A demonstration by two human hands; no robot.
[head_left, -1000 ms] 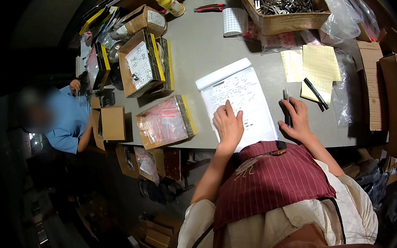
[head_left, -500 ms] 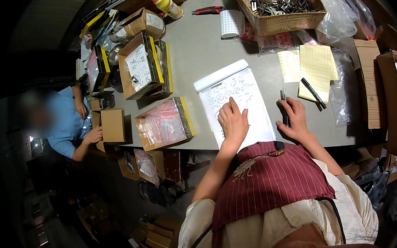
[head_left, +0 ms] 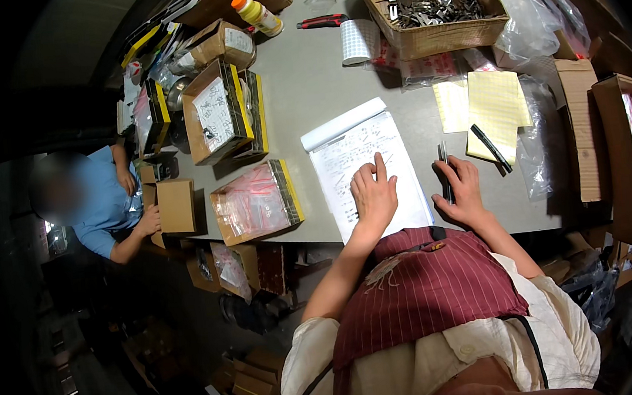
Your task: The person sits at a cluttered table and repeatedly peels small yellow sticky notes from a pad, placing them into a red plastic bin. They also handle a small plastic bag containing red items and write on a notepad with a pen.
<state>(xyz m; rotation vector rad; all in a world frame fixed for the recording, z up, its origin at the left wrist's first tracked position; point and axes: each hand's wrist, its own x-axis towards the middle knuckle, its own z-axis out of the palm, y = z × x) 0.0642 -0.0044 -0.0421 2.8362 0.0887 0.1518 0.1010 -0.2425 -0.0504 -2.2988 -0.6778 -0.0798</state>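
Observation:
A notepad [head_left: 332, 168] with handwritten lines and its top sheets folded back lies on the grey table before me. My left hand [head_left: 375, 199] rests on the page, index finger stretched toward the writing and the other fingers loosely bent, holding nothing. To the right of the pad, my right hand [head_left: 464, 189] lies on the table with thumb and index finger apart. A dark pen with a clear part [head_left: 443, 156] lies at those fingertips, apparently touched but not gripped. Farther right, a black marker [head_left: 492, 149] lies across a yellow lined sheet [head_left: 497, 98].
An open carton of small metal parts [head_left: 438, 6] stands at the far right, near a roll of white labels [head_left: 360, 42] and a red-black cutter [head_left: 322, 22]. A box of plastic bags [head_left: 253, 202] sits left. A person in blue [head_left: 104, 195] handles a small carton [head_left: 176, 205].
The view has shifted slightly, moving the table things left. My left index finger has moved rightward across the page. My right hand stays by the pen.

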